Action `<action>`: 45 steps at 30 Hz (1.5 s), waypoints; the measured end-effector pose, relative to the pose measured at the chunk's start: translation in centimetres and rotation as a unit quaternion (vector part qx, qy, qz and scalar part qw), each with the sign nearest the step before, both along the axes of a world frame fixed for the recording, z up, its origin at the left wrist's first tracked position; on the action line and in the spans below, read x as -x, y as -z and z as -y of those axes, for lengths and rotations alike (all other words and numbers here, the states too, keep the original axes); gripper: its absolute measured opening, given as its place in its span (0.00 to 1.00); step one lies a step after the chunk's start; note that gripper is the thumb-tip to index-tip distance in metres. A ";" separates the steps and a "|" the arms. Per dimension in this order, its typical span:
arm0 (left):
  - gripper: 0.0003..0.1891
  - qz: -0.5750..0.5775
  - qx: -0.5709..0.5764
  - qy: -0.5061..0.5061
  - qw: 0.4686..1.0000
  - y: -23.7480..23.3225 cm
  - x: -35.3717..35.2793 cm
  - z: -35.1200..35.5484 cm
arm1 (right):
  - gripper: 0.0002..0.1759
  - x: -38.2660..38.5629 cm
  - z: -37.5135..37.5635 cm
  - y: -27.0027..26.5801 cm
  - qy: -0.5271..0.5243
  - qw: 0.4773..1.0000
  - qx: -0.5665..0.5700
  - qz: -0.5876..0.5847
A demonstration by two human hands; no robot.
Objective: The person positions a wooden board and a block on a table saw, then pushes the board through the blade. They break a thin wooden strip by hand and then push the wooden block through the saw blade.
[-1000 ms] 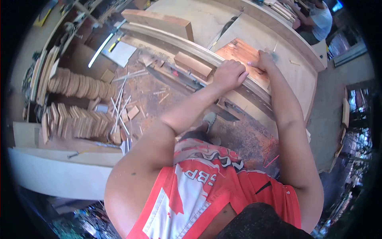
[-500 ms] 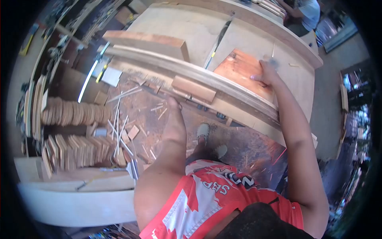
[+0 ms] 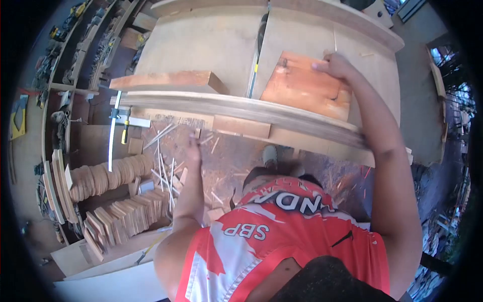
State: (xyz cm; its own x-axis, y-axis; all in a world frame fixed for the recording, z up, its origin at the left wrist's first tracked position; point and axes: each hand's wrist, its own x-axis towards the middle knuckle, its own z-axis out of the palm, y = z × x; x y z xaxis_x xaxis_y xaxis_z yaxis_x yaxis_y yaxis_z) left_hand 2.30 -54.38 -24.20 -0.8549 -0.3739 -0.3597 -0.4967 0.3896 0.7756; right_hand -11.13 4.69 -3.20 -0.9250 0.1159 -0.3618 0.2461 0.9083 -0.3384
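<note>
One reddish board [image 3: 304, 86] beyond a jersey [image 3: 292, 234] with upside-down "SBP"

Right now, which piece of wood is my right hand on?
The broad, flat orange-brown board; your right hand rests at its far edge. The thick plank at left and narrow block nearer you have no hand touching.

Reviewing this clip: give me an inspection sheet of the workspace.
Surface: pale wooden tabletop, with a small sliver at far right.
Job's things: reddish-brown board lying flat beyond a long wooden rail; thick plank at left.
Clutter: thin wooden strips on the floor, among scraps.
Hands: right hand at the board's far right edge, thumb on top; left hand off the board, blurred, grip unclear.
Cables: nothing seen for certain.
Surroundings: rows of cut wooden pieces and cluttered shelves at left.
</note>
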 end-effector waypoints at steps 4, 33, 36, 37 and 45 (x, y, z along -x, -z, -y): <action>0.20 -0.244 0.017 -0.090 0.965 -9.7 3.2 2.4 | 0.44 -0.4 -2.4 -0.4 -0.040 0.997 0.027 -0.066; 0.21 -0.515 0.282 0.078 0.806 -21.0 15.4 -8.6 | 0.20 4.6 28.1 3.5 -0.285 0.933 0.078 0.205; 0.20 -0.514 0.276 0.082 0.808 -20.9 15.3 -8.5 | 0.22 5.5 26.5 0.7 -0.313 0.927 0.113 0.171; 0.19 -0.510 0.271 0.084 0.812 -20.9 15.2 -8.5 | 0.23 5.7 25.6 -0.5 -0.314 0.933 0.110 0.133; 0.18 -0.509 0.262 0.089 0.815 -20.8 15.1 -8.6 | 0.28 17.4 27.9 -8.1 -0.215 0.952 0.019 -0.216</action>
